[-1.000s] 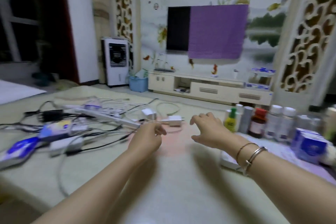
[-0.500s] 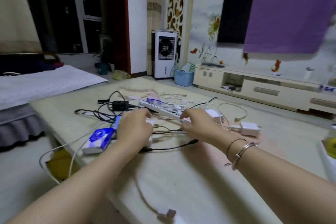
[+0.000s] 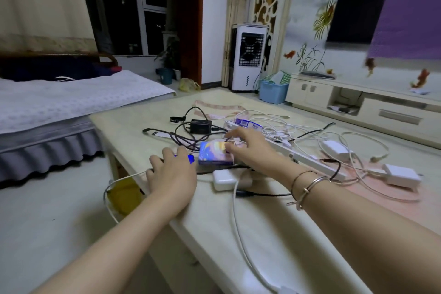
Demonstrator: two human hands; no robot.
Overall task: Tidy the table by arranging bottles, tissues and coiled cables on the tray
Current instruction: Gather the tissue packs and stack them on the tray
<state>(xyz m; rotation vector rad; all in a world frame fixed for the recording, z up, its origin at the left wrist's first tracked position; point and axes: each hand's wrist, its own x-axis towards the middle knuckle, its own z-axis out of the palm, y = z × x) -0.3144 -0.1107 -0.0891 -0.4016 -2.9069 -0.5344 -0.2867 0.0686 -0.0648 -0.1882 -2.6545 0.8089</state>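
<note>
On the worktop, both hands reach tissue packs among tangled cables.
Left hand lies flat on a blue pack; right hand pinches the colourful pack; lifting may drag the looped cables and the white charger off the edge.

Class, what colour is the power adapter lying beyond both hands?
Black, seen in the head view: the power adapter on the table.

No legible text anywhere: the blue tissue pack on the table carries print too blurred to read, the power strip has a blue label likewise unreadable, and the wall bears a red seal mark (characters indistinct).
</note>
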